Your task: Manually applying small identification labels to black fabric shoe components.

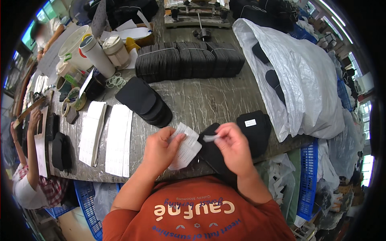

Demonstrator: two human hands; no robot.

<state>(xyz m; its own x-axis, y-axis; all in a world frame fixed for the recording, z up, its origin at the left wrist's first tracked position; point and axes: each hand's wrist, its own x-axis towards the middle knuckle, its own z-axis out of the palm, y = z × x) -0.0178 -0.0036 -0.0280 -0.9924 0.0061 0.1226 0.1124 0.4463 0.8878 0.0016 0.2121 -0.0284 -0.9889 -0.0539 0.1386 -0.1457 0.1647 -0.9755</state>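
My left hand (160,148) is closed on a sheet of white printed labels (187,150), pinched between thumb and fingers. Between the fingertips of my right hand (234,145) is a small white label (210,138). Below both hands lies a flat black insole-shaped piece (212,154), partly hidden by my right hand. To its right, a pile of the same black pieces (259,136) carries a white label (250,123) on its top piece. Beyond my left hand, more black pieces (144,100) lie fanned in a stack.
Tied bundles of black pieces (189,60) stand in a row farther back. White paper stacks (119,138) lie to the left, near cups, tape rolls and a white tumbler (96,56). A white woven sack (303,80) bulges at right. Another person (34,172) works at far left.
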